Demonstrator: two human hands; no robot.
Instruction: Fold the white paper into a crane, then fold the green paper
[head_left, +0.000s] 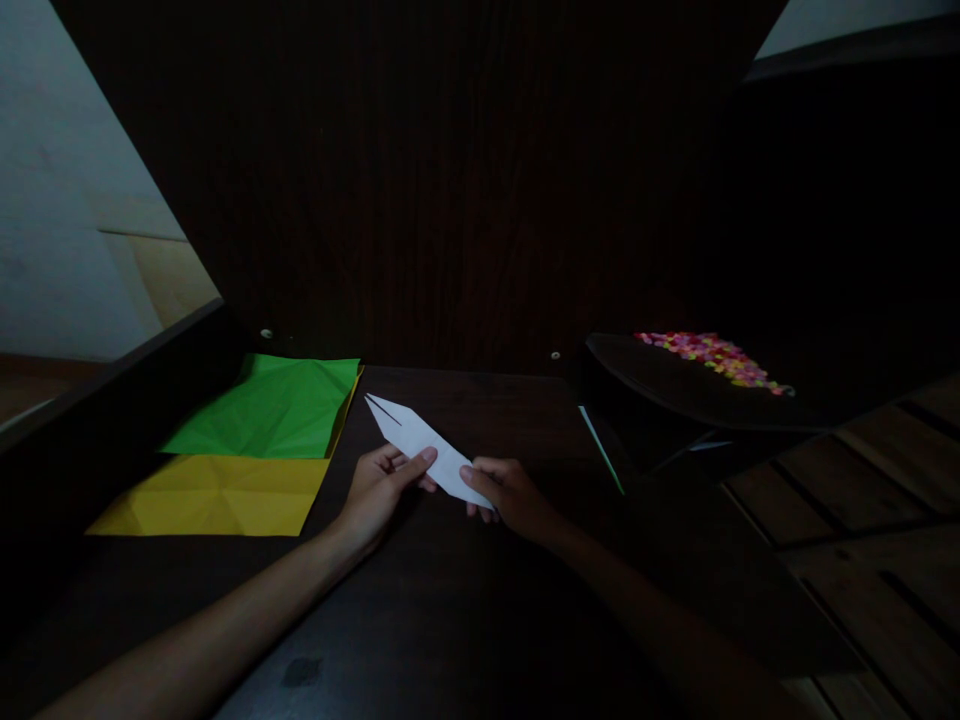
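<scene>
Both hands hold a white folded paper (420, 437) above the dark desk. It is long and narrow, lies slantwise from upper left to lower right, and has a slit running in from its pointed upper left tip. My left hand (381, 492) pinches its lower left edge, thumb on top and fingers underneath. At the lower right end, my right hand (510, 495) grips it the same way, the thumb pressed on the face. The underside of the paper and some fingertips are hidden.
Creased green paper (262, 405) overlaps creased yellow paper (217, 495) on the desk (420, 620) at left. A dark upright panel (450, 180) stands behind. On a dark curved surface at right lies a heap of small pink and yellow pieces (709, 355). Slatted wood (855, 470) shows beyond.
</scene>
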